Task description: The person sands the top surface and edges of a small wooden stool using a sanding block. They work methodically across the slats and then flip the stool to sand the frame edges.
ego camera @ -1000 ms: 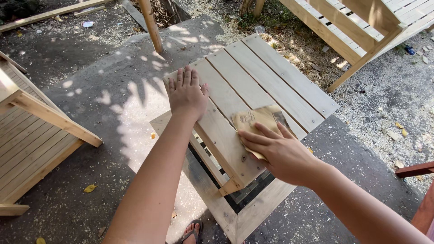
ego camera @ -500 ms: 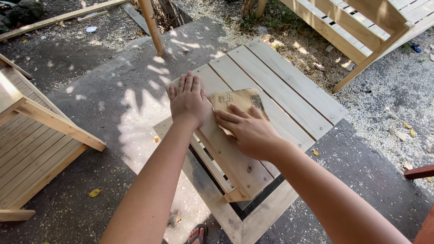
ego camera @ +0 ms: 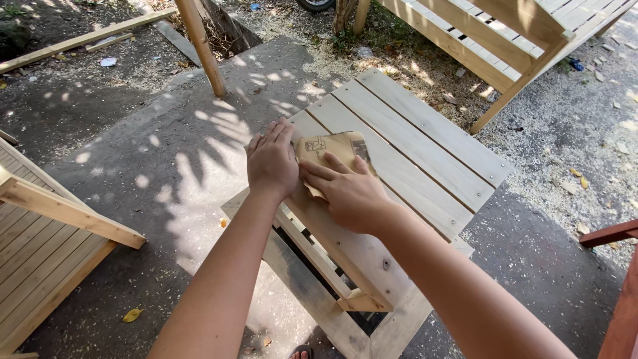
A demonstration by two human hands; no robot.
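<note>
A slatted table of pale wood (ego camera: 425,143) stands on the concrete in front of me. My left hand (ego camera: 271,163) lies flat on its near-left slat, fingers together, steadying it. Right beside it, my right hand (ego camera: 349,193) presses a tan sheet of sandpaper (ego camera: 332,147) flat against the same slat. The two hands almost touch. The sheet's far edge shows beyond my fingers; the rest is under my palm.
A slatted wooden piece (ego camera: 46,233) stands at the left. A wooden bench frame (ego camera: 505,40) lies at the back right, a thin post (ego camera: 203,46) at the back. A reddish board (ego camera: 608,234) juts in at the right. Sawdust covers the ground.
My right hand has slid the sandpaper up and to the left along the slat, from the table's near edge to beside my left hand. The left hand has stayed on the slat.
</note>
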